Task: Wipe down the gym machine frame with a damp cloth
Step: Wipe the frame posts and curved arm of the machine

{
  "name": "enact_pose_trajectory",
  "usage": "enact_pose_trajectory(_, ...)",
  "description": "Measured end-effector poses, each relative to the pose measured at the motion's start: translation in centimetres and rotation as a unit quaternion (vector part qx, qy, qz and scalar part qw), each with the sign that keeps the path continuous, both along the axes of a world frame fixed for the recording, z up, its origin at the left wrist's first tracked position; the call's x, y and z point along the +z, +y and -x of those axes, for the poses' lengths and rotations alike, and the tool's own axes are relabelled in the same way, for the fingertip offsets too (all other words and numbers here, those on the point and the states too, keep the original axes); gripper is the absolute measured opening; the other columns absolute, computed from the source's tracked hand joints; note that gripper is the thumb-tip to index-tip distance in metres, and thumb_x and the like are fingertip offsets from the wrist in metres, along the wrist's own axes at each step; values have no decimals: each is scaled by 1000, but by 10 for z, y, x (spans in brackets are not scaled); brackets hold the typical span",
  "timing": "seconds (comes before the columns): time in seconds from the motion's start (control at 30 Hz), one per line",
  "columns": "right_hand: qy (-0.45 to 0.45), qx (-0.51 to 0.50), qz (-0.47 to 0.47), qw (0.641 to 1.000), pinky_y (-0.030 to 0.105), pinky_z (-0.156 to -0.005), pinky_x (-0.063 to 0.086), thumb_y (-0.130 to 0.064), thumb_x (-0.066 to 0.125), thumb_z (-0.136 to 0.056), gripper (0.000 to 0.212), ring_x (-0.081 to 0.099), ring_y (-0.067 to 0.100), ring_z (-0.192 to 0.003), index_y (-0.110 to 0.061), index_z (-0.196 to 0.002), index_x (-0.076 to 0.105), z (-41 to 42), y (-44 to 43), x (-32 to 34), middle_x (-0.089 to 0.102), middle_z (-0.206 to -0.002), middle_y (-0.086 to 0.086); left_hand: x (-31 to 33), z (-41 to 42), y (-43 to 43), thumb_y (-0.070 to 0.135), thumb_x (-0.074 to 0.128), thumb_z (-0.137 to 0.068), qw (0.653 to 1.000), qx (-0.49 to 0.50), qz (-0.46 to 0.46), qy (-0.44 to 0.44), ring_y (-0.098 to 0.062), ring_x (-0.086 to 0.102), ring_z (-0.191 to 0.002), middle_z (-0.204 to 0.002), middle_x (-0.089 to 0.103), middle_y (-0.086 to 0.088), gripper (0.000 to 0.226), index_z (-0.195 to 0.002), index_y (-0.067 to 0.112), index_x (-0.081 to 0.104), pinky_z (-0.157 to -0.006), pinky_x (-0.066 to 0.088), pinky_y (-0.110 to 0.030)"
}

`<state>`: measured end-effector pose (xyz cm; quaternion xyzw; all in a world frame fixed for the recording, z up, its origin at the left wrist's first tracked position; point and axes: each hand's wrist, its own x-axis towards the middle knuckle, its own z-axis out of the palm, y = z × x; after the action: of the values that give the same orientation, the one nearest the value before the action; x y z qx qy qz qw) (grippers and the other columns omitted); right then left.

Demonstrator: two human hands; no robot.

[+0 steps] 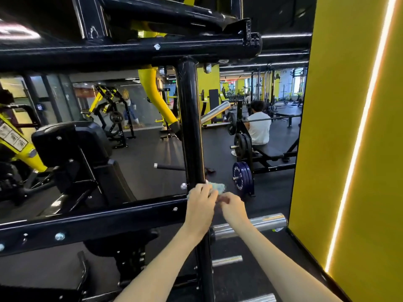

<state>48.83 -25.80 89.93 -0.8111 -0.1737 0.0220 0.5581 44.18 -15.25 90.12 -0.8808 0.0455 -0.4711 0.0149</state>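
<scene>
The crumpled, pale blue-green cloth [218, 187] is bunched against the foot of the glossy black tubular upright [192, 127], just above the lower crossbar [109, 216], with the left hand [201, 203] curled over it and the right hand [232, 205] close beside, fingers bent, pinching its loose end.

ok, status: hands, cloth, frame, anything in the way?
Left hand grips cloth against black upright post, low, at the crossbar joint. Right hand pinches the cloth's other end. Nothing blocking the post; chrome peg just below the hands.
</scene>
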Motion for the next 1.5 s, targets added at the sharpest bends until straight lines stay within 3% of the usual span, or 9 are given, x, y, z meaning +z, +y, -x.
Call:
enact_pose_trajectory(0.23,7,28,-14,999,16,-59,39,-3,41,-95,31,55,10,-77,-20,-117,56,-6,16,16,61,-103,6,137,0,24,-11,49,-78,968,-18,72,-238,-25,42,-94,-95,62,-19,34,-99,1,73,-74,47,-31)
enact_pose_trajectory(0.4,-27,47,-33,998,24,-71,41,3,41,-92,41,55,17,-93,-13,-126,56,4,29,40,59,-105,2,119,1,36,-1,42,-78,984,27,-69,-161,-23,42,-93,-94,65,-12,38,-95,5,75,-46,44,-25)
enact_pose_trajectory(0.57,-8,16,-61,998,22,-75,39,1,43,-91,35,57,21,-99,-8,-119,62,10,17,33,64,-112,7,71,24,36,0,47,-78,990,-24,-138,-28,-22,40,-91,-102,43,-4,28,-89,2,73,-35,43,-26)
enact_pose_trajectory(0.7,-19,16,-54,998,21,-73,36,-1,37,-95,34,52,16,-93,-9,-119,61,5,17,24,61,-107,5,105,27,25,8,41,-85,992,-31,19,-120,-21,42,-96,-104,48,-6,37,-104,2,73,-59,47,-29)
enact_pose_trajectory(0.8,-4,18,-42,999,23,-71,38,-2,35,-97,34,55,17,-88,-9,-117,61,3,18,3,61,-102,4,112,14,20,8,42,-86,993,-3,24,-115,-22,40,-96,-103,54,-10,36,-107,4,72,-54,44,-28)
enact_pose_trajectory(1.13,115,41,10,992,41,-84,51,7,38,-84,33,61,25,-86,-16,-86,61,-6,12,-118,65,-89,11,-45,11,34,-9,50,-81,997,23,-21,-76,-26,40,-88,-102,43,-2,36,-99,8,76,-47,49,-29)
enact_pose_trajectory(1.33,168,91,77,979,30,-68,45,6,40,-87,29,56,21,-76,-9,-92,65,4,8,-182,62,-83,5,-176,26,29,21,33,-104,992,47,69,91,-18,41,-91,-99,51,-7,45,-97,6,75,-41,52,-32)
enact_pose_trajectory(1.4,189,85,107,972,33,-75,48,4,42,-88,29,60,24,-84,-5,-99,68,8,0,-209,66,-89,9,-217,34,23,20,54,-98,981,46,78,170,-18,41,-91,-102,45,-5,23,-98,5,72,-40,51,-36)
enact_pose_trajectory(1.5,225,57,136,963,32,-81,50,5,43,-88,30,64,27,-94,-6,-98,70,4,-19,-238,70,-100,15,-229,37,11,26,63,-92,967,36,82,237,-19,43,-110,-125,45,-6,28,-117,11,64,-83,54,-40)
